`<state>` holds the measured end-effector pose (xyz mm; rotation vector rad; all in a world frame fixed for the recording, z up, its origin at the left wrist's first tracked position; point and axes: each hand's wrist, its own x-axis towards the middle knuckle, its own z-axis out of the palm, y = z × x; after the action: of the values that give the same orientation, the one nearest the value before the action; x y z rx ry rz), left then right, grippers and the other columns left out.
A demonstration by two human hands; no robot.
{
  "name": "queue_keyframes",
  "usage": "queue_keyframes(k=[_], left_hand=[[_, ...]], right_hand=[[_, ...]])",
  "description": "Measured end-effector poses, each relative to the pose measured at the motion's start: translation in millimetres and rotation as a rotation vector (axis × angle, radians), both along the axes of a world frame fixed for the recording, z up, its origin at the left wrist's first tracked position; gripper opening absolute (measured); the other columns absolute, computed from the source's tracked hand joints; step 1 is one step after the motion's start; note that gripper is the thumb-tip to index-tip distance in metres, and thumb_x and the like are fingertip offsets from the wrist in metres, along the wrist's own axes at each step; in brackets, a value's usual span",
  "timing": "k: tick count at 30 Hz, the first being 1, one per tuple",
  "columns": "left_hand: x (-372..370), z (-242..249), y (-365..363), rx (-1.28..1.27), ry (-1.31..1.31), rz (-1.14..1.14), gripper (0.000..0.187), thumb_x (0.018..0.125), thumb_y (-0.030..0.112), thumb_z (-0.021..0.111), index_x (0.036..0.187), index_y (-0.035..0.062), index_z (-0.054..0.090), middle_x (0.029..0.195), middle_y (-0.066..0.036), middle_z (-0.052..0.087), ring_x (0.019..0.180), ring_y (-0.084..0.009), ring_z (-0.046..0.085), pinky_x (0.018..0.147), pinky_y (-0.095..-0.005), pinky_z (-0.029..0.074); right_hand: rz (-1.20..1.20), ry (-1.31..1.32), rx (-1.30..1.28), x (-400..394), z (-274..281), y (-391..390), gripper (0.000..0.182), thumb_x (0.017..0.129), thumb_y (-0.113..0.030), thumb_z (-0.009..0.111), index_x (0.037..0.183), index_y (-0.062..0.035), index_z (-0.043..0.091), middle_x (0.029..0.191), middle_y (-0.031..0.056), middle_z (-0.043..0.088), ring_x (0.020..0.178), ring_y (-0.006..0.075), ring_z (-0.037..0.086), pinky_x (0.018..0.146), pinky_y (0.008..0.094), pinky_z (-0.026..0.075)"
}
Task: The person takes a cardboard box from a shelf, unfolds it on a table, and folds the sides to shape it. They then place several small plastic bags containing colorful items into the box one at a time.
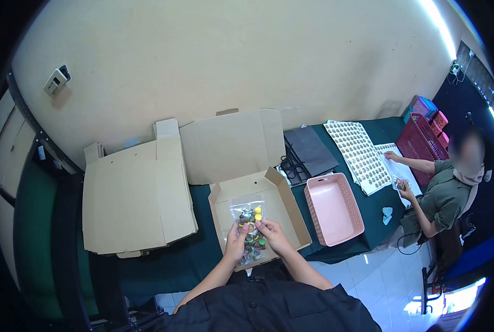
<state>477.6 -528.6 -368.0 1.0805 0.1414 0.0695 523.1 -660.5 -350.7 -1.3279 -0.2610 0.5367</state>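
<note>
Both hands meet over the open cardboard box (258, 207), which lies on the dark green table (191, 260) straight in front of the person. The left hand (236, 240) and the right hand (273, 235) each pinch the clear plastic bag (251, 229) of small coloured pieces, the fingers (260, 224) closed narrowly on its upper part; the bag hangs over the near half of the box, its lower end close to the box's front edge. The likeliest trouble, as I judge it, is at the bag's mouth: whether it is sealed cannot be told from here, and if it is open, any tilt or tug by one hand against the other could spill the pieces into the box or, since the bag sits so near the front edge, past it onto the table or the tiled floor (379, 276). The thin film could also slip out of such a light pinch, or tear if the hands pull apart. The box's raised flaps, right of the bag, could catch a wrist. Left of the box a stack of flat cardboard (136, 193) overhangs the table somewhat, and an elbow swung that way might nudge it. Right of the box stands a pink basket (335, 207), near enough to be knocked. Further right of the box, a co-worker (446, 193) sits at sheets of stickers (360, 152), well apart from the bag.
</note>
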Motion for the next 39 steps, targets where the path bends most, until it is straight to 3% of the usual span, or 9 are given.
queue_keyframes(k=[3, 8, 10, 17, 23, 26, 28, 31, 39], left_hand=[[-2, 0, -1, -0.074, 0.041, 0.010, 0.033, 0.092, 0.024, 0.045, 0.114, 0.0003, 0.042, 0.107, -0.008, 0.053, 0.098, -0.0127, 0.050, 0.087, -0.0269, 0.038], [-1, 3, -2, -0.081, 0.081, 0.049, 0.033, 0.092, 0.025, 0.045, 0.114, 0.0008, 0.042, 0.105, -0.008, 0.053, 0.097, -0.0127, 0.051, 0.086, -0.0263, 0.038], [-3, 13, -3, 0.168, -0.018, 0.029, 0.032, 0.092, 0.025, 0.044, 0.113, 0.0009, 0.042, 0.103, -0.007, 0.054, 0.095, -0.0127, 0.051, 0.085, -0.0257, 0.039], [-5, 18, 0, 0.099, -0.072, 0.099, 0.033, 0.092, 0.027, 0.045, 0.111, 0.0007, 0.043, 0.100, -0.007, 0.055, 0.092, -0.0120, 0.052, 0.081, -0.0254, 0.041], [-6, 8, 9, -0.040, 0.162, -0.028, 0.037, 0.091, 0.029, 0.045, 0.114, 0.0008, 0.040, 0.104, -0.008, 0.052, 0.094, -0.0119, 0.052, 0.083, -0.0271, 0.042], [-6, 20, 4, 0.027, 0.067, -0.063, 0.037, 0.088, 0.020, 0.053, 0.116, 0.0007, 0.037, 0.100, -0.007, 0.053, 0.088, -0.0120, 0.053, 0.076, -0.0259, 0.045], [-8, 15, 4, 0.238, -0.059, -0.110, 0.046, 0.084, 0.011, 0.058, 0.120, 0.0014, 0.031, 0.099, -0.008, 0.052, 0.089, -0.0122, 0.053, 0.076, -0.0262, 0.046], [-11, 17, 7, 0.221, -0.016, -0.161, 0.050, 0.081, 0.005, 0.058, 0.121, 0.0016, 0.029, 0.100, -0.008, 0.052, 0.089, -0.0126, 0.054, 0.078, -0.0265, 0.045], [-13, 18, 14, 0.231, -0.036, -0.158, 0.049, 0.080, 0.003, 0.059, 0.119, 0.0024, 0.030, 0.104, -0.008, 0.050, 0.096, -0.0124, 0.051, 0.081, -0.0273, 0.044]], right_hand=[[-0.034, 0.113, 0.060, 0, 0, 1, 0.029, 0.090, -0.026, 0.048, 0.101, -0.0007, 0.056, 0.088, 0.0023, 0.060, 0.082, 0.0063, 0.052, 0.072, 0.0218, 0.042], [-0.091, 0.020, -0.011, -9, 9, 11, 0.031, 0.089, -0.025, 0.052, 0.104, 0.0018, 0.055, 0.092, 0.0045, 0.060, 0.084, 0.0084, 0.054, 0.075, 0.0230, 0.042], [-0.112, -0.033, 0.005, -13, 14, 14, 0.031, 0.087, -0.022, 0.056, 0.104, 0.0038, 0.055, 0.094, 0.0070, 0.061, 0.086, 0.0092, 0.054, 0.076, 0.0236, 0.042], [-0.084, 0.073, 0.057, -15, 5, 11, 0.030, 0.088, -0.022, 0.052, 0.105, 0.0017, 0.054, 0.094, 0.0043, 0.060, 0.084, 0.0078, 0.054, 0.076, 0.0227, 0.042], [-0.025, 0.213, 0.116, -6, -6, 2, 0.030, 0.090, -0.025, 0.049, 0.105, -0.0001, 0.055, 0.092, 0.0033, 0.060, 0.085, 0.0081, 0.053, 0.079, 0.0232, 0.041], [-0.038, 0.200, 0.109, -5, 0, 2, 0.028, 0.090, -0.023, 0.050, 0.105, -0.0004, 0.055, 0.093, 0.0037, 0.059, 0.085, 0.0083, 0.054, 0.078, 0.0236, 0.042], [-0.048, 0.100, 0.031, -6, 4, 3, 0.028, 0.089, -0.020, 0.051, 0.108, 0.0007, 0.053, 0.094, 0.0043, 0.060, 0.085, 0.0087, 0.054, 0.077, 0.0242, 0.043], [-0.091, 0.144, 0.060, -7, 5, 6, 0.028, 0.087, -0.017, 0.053, 0.108, 0.0017, 0.053, 0.095, 0.0048, 0.060, 0.085, 0.0090, 0.055, 0.075, 0.0231, 0.044], [-0.162, 0.066, 0.072, -24, 28, 23, 0.024, 0.083, -0.013, 0.059, 0.102, 0.0021, 0.056, 0.089, 0.0047, 0.061, 0.077, 0.0082, 0.056, 0.070, 0.0229, 0.045]])
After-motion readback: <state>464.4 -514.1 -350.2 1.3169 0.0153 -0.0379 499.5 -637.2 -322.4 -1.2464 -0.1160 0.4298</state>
